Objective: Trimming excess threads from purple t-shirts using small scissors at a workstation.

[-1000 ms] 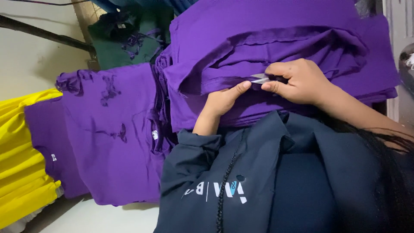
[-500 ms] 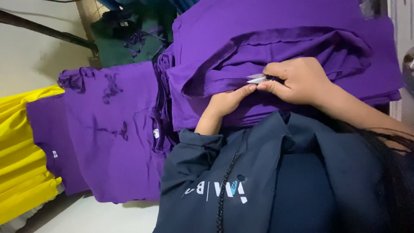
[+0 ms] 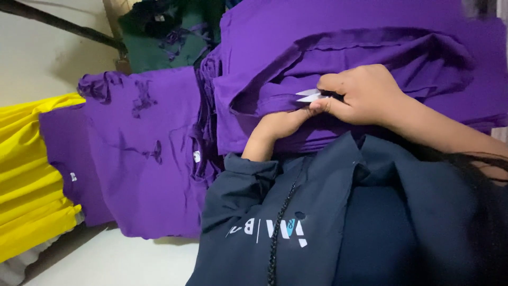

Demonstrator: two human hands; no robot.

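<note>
Your right hand (image 3: 365, 95) is gripping one small pair of snips (image 3: 312, 96), fingers closed around it. Your left hand (image 3: 280, 127) is pinching one purple garment (image 3: 370, 47) beside two other piles, purple (image 3: 143, 159) and yellow (image 3: 32, 175).

thread snips (image 3: 309, 96) | small, silvery, blades forward | purple garment (image 3: 338, 58) | folded, rumpled, beneath snips

Pale tabletop (image 3: 132, 265) at lower left, cream wall (image 3: 37, 63) above, dark diagonal bar (image 3: 58, 26) crossing it, soft indoor light

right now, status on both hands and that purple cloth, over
Right hand gripping small silver thread snips, blades at folded purple cotton garment. Left hand pinching the fabric edge beside the blades. Nothing in the way.
</note>
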